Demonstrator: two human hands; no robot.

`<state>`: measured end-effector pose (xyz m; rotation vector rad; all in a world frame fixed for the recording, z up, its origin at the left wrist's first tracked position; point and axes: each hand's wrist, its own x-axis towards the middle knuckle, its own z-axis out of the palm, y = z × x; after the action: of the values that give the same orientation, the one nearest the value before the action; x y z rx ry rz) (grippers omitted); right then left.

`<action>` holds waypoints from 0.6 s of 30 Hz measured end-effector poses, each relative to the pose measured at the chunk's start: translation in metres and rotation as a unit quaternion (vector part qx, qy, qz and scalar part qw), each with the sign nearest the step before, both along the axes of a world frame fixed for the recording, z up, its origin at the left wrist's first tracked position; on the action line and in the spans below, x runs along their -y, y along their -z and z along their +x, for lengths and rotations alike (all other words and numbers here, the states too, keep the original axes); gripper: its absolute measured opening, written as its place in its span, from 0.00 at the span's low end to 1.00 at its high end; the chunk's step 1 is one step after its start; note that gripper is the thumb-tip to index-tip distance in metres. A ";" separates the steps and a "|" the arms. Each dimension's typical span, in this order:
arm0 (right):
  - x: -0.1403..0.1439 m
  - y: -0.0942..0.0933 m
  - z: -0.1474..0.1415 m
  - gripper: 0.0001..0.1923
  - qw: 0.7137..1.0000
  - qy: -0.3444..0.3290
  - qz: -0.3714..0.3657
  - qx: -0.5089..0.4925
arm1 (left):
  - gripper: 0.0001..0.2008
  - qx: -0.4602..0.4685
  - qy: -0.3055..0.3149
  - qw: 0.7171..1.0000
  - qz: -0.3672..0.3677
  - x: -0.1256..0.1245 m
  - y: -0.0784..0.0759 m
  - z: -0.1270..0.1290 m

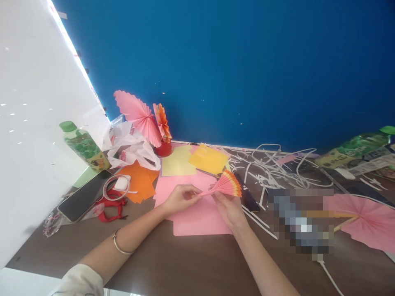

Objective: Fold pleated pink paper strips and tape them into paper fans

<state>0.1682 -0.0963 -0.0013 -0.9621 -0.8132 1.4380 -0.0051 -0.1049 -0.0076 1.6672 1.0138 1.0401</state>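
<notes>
Hands meet over the pink paper (pixel 197 218) on the brown table (pixel 185 263). The left hand (pixel 179 198) pinches the thin end of a small folded paper fan (pixel 226 185), pink with orange tips. The right hand (pixel 228 209) pinches the fan from below. A phone (pixel 84 197) lies off to the left.

The fan (pixel 225 185) is pleated matt paper, pink edged with orange, and flat matt pink sheets (pixel 197 213) lie beneath it. The tabletop (pixel 191 263) looks like dark, smooth wood with a slight sheen. Near its left edge lie a glossy phone (pixel 83 199) and a shiny plastic bottle (pixel 84 146).
</notes>
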 end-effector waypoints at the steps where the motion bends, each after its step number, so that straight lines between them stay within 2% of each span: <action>1: -0.001 0.000 0.001 0.21 1.000 0.000 0.004 0.001 | 0.10 -0.001 0.004 1.000 -0.013 0.000 -0.001 0.000; 7: -0.005 0.004 0.002 0.14 0.999 0.040 -0.023 0.024 | 0.15 0.005 0.065 0.998 -0.025 0.007 -0.006 0.000; 10: -0.005 0.002 0.002 0.13 0.999 -0.008 -0.045 0.017 | 0.17 -0.017 0.118 0.993 0.014 0.009 -0.006 0.000; 14: -0.003 0.000 0.002 0.15 0.993 -0.097 -0.069 0.013 | 0.23 -0.052 0.118 0.986 0.102 0.007 -0.001 0.001; 18: 0.000 0.002 0.001 0.14 0.987 -0.130 -0.092 0.012 | 0.16 -0.074 0.112 0.977 0.165 0.005 0.003 -0.001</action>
<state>0.1687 -0.0964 -0.0028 -1.0432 -0.8575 1.7534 -0.0064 -0.1097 -0.0103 2.1023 0.7500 0.9833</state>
